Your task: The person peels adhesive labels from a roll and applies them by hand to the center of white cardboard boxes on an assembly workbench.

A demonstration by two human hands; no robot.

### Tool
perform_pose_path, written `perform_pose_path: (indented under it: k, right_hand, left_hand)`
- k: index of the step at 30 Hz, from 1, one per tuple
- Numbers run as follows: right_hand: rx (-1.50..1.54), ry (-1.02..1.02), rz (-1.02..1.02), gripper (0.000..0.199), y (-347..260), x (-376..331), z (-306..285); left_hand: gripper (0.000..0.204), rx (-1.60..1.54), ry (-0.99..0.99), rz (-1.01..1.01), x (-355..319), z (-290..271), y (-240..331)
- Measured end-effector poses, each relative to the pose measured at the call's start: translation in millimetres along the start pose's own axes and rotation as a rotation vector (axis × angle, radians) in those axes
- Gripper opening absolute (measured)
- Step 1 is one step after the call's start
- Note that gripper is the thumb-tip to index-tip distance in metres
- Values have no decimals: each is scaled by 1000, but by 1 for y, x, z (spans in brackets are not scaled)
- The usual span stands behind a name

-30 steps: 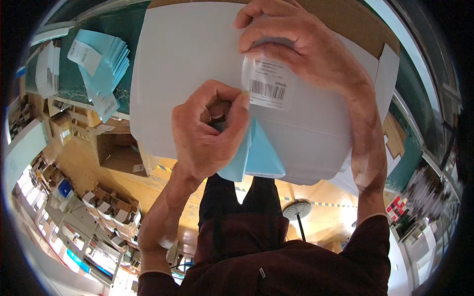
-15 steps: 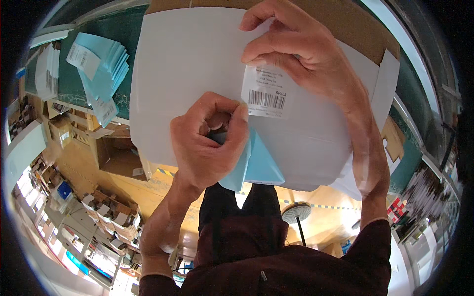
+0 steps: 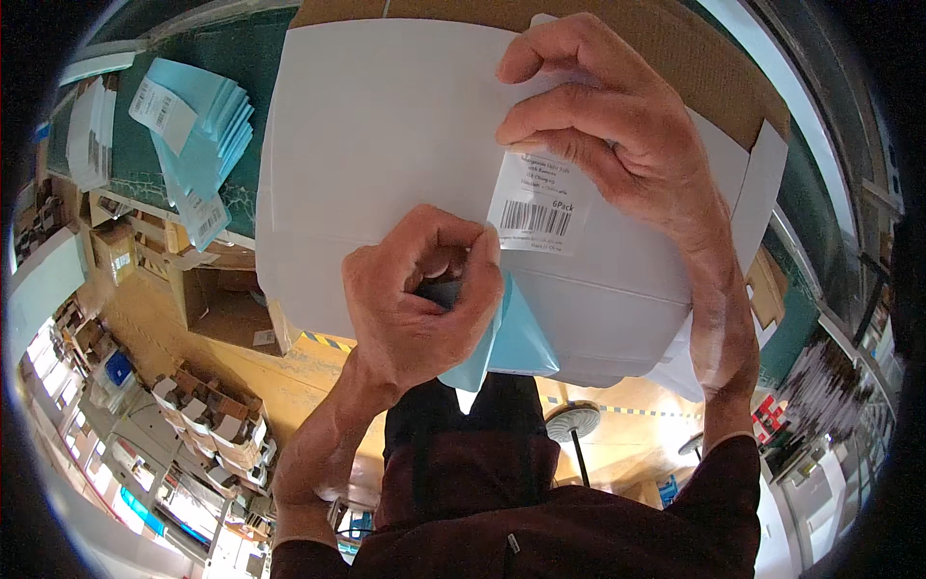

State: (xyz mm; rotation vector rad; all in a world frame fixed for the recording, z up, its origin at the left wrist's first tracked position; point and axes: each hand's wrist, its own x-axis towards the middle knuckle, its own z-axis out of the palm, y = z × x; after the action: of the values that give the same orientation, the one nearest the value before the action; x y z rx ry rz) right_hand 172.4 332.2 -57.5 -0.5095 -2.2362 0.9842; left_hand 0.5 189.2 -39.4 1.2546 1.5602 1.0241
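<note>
A white barcode label (image 3: 536,220) is stretched between my hands over a large white creased board (image 3: 386,116). The fingers of my right hand (image 3: 617,125) pinch the label's upper edge. My left hand (image 3: 420,289) is closed around a light blue folded sheet (image 3: 524,333), with thumb and forefinger beside the label's left edge. The sheet's lower part hangs out below that fist, over the board's near edge. Whether the label touches the blue sheet is hidden by the left hand.
Several light blue folded pieces with barcode labels (image 3: 227,125) lie fanned on the green tabletop (image 3: 270,58) at left. Farther left is a white stack of labels (image 3: 92,135). Brown cardboard (image 3: 666,39) lies under the board. An open carton (image 3: 231,309) stands below the table's left side.
Both hands, the label and the blue sheet have shifted slightly right and nearer to me. The label has tilted a little. Both grips stay the same.
</note>
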Motion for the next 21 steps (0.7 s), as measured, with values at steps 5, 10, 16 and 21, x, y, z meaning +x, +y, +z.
perform_pose_path:
  k: [5, 10, 16, 21]
  right_hand:
    - [-18, 5, -28, 13, -3, 2, 0]
    - [-103, -21, -230, 12, 8, 1, -6]
    - [52, -20, -35, 9, 1, -1, -5]
    - [-59, -24, -141, 9, 9, -4, -3]
  left_hand:
    - [10, 33, -1, 20, -1, -2, 0]
    - [10, 38, 1, 62, -3, -1, -4]
    - [9, 43, -5, 61, -2, -3, -2]
    - [10, 49, 11, 114, -4, -1, -1]
